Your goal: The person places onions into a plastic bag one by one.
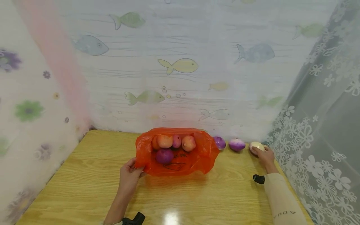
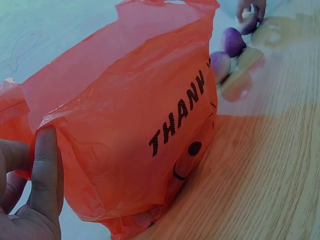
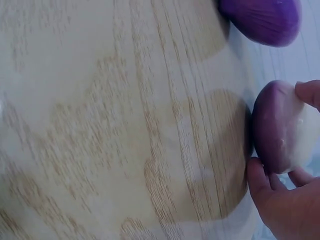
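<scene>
Red plastic bag (image 1: 207, 150): positioned on the wood-grain table (image 1: 219, 195), mouth spread wide toward the head camera. The outer wall, in the left wrist view, carries black lettering that begins "THANK".

Bag contents: one purple rounded item (image 1: 164, 156) at the near left of the bag interior; behind it, a pale orange fruit (image 1: 165, 141), a small pink fruit (image 1: 177, 141) and a second orange fruit (image 1: 188, 143). A further orange fruit (image 1: 155, 143), at the left inside the bag, is partly covered.

Left hand (image 1: 130, 172): located at the near left corner of the bag. Thumb and fingers pinch the bag's edge.

Right hand (image 1: 265, 156): located well to the right of the bag. Thumb and fingers grip a purple-and-white vegetable (image 1: 257, 144) from opposite sides. Whether this vegetable touches the table cannot be told.

Remaining vegetables, right of the bag: a purple vegetable (image 1: 220, 142) sits just beside the bag wall; contact with the wall cannot be told. A two-tone vegetable (image 1: 237, 145) lies farther out from the bag, between the purple vegetable and the gripped one.

Surroundings: a fish-print wall covering (image 1: 180, 40) hangs behind the bag.
</scene>
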